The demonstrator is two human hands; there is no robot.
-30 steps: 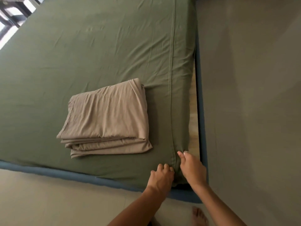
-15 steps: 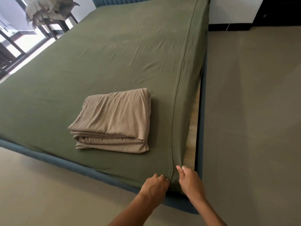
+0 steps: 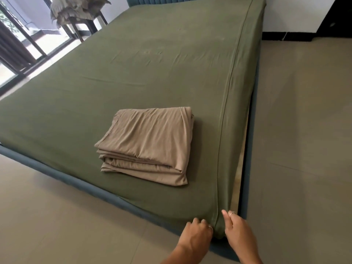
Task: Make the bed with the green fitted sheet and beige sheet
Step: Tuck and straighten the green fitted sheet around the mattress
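Two sheets are showing: the green sheet (image 3: 152, 73) is lying stretched over the whole bed (image 3: 57, 169), faint creases running across the middle; the beige sheet (image 3: 150, 141) is sitting folded on top near the foot, toward the right side, untouched. Fitted layer is looking nearly done. The near right corner is being worked: the left hand (image 3: 198, 232) is curling its fingers against the fabric at the corner, grip not clear from this angle; the right hand (image 3: 237, 228) is pinching the side drop just beside the seam. On the right side a pale strip is showing below the green hem, so tucking there is probably left. Unfolding and spreading the beige sheet is remaining.
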